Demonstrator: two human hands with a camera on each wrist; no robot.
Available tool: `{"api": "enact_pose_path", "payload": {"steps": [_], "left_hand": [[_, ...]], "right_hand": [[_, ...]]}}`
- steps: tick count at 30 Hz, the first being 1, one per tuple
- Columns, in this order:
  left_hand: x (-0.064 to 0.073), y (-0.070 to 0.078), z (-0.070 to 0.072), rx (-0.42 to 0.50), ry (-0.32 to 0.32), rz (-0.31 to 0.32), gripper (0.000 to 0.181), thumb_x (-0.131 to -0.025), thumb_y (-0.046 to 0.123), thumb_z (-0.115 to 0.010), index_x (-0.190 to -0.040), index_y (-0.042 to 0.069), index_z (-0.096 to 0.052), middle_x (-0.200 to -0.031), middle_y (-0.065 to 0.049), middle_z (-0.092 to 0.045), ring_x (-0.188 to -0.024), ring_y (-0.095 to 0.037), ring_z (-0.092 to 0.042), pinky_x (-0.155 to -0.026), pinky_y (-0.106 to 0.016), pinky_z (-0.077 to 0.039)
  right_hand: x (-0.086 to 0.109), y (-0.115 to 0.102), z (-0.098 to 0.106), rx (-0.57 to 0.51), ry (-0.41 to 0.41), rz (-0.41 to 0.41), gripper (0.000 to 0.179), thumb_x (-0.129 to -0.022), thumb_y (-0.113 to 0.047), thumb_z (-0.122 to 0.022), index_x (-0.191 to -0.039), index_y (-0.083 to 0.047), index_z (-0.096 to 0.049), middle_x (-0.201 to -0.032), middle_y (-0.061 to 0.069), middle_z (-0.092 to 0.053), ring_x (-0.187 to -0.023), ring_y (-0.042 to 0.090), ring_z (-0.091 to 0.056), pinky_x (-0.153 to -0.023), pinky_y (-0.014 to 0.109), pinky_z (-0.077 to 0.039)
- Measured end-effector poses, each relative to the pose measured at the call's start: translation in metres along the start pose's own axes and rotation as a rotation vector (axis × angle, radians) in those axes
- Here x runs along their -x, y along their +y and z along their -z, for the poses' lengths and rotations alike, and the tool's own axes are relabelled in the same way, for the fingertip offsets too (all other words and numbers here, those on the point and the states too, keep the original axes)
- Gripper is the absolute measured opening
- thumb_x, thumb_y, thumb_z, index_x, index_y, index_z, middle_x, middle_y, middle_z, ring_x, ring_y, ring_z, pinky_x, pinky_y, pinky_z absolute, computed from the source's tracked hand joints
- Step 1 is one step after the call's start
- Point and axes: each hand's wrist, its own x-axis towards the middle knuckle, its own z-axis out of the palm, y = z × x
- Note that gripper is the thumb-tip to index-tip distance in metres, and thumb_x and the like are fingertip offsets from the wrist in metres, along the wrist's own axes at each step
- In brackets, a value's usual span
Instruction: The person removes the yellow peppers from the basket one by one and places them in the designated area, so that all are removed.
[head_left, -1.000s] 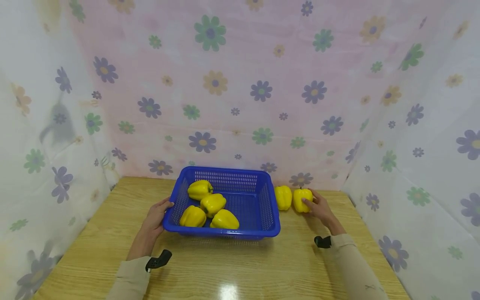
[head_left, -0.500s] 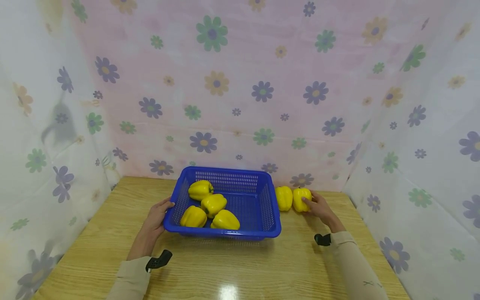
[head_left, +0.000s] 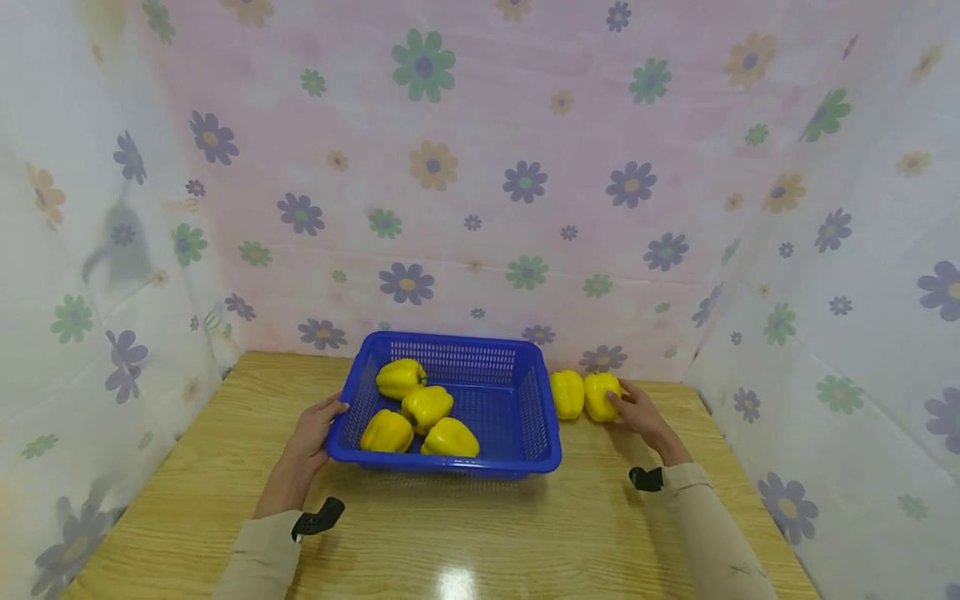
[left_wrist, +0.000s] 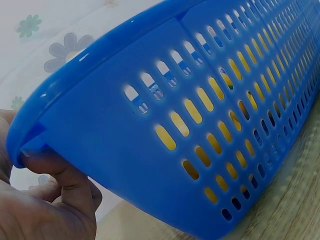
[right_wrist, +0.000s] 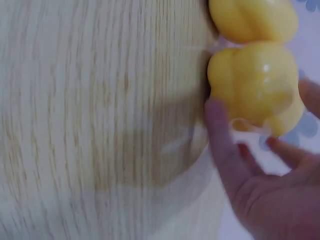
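A blue plastic basket (head_left: 450, 463) stands on the table with several yellow bell peppers in it, one of them a pepper (head_left: 427, 407) near the middle. My left hand (head_left: 309, 433) grips its left rim, fingers curled at the edge in the left wrist view. To the right of the basket, two more peppers sit side by side. My right hand (head_left: 642, 417) is at the outer pepper (head_left: 598, 397), thumb against its near side and the other fingers spread around it. In the right wrist view a gap shows between palm and pepper (right_wrist: 257, 85). The inner pepper (head_left: 567, 394) stands next to the basket wall.
The wooden table (head_left: 450, 533) runs back to a flowered curtain (head_left: 480, 192), which also closes off both sides. A black wrist camera (head_left: 318, 519) is worn on the left wrist, and another black camera (head_left: 646, 479) on the right.
The outer pepper has shifted slightly left, against its neighbour, and my right thumb now lies nearer its right edge. The left hand and the basket look unchanged.
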Motion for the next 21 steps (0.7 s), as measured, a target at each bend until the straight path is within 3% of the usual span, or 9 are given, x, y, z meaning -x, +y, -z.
{"api": "enact_pose_path", "payload": {"steps": [5,8,12,21], "left_hand": [[0.001,0.001,0.0,-0.001,0.007,0.021,0.066,-0.107,0.021,-0.042,-0.163,0.003,-0.012,-0.164,-0.019,-0.024,-0.122,-0.015,-0.05,-0.099,-0.025,-0.052],[0.0,0.001,0.001,0.007,0.007,0.016,0.066,-0.107,0.02,-0.043,-0.162,0.002,-0.013,-0.163,-0.019,-0.026,-0.119,-0.013,-0.053,-0.096,-0.023,-0.053],[0.0,0.001,0.001,0.023,0.006,0.003,0.066,-0.106,0.018,-0.044,-0.162,0.0,-0.014,-0.161,-0.019,-0.029,-0.109,-0.007,-0.058,-0.092,-0.022,-0.054],[0.001,0.0,-0.001,0.016,0.001,0.001,0.065,-0.107,0.018,-0.044,-0.162,0.0,-0.014,-0.163,-0.021,-0.025,-0.114,-0.009,-0.056,-0.094,-0.022,-0.053]], "right_hand": [[0.007,-0.013,-0.003,0.135,0.059,-0.085,0.075,-0.111,-0.038,-0.034,-0.158,0.01,-0.001,-0.159,0.041,-0.012,-0.142,0.054,-0.029,-0.11,0.057,-0.042],[0.014,-0.024,-0.004,0.207,0.056,-0.123,0.082,-0.11,-0.045,-0.031,-0.156,0.013,0.004,-0.161,0.04,0.0,-0.148,0.055,-0.012,-0.119,0.063,-0.023],[0.024,-0.038,-0.007,0.271,0.061,-0.125,0.09,-0.108,-0.054,-0.03,-0.156,0.01,0.01,-0.161,0.038,0.01,-0.149,0.056,0.007,-0.118,0.07,-0.007],[0.046,-0.072,-0.035,0.341,0.089,-0.037,0.085,-0.108,-0.051,-0.033,-0.16,0.005,0.004,-0.162,0.036,0.011,-0.146,0.06,0.014,-0.114,0.076,-0.003]]}}
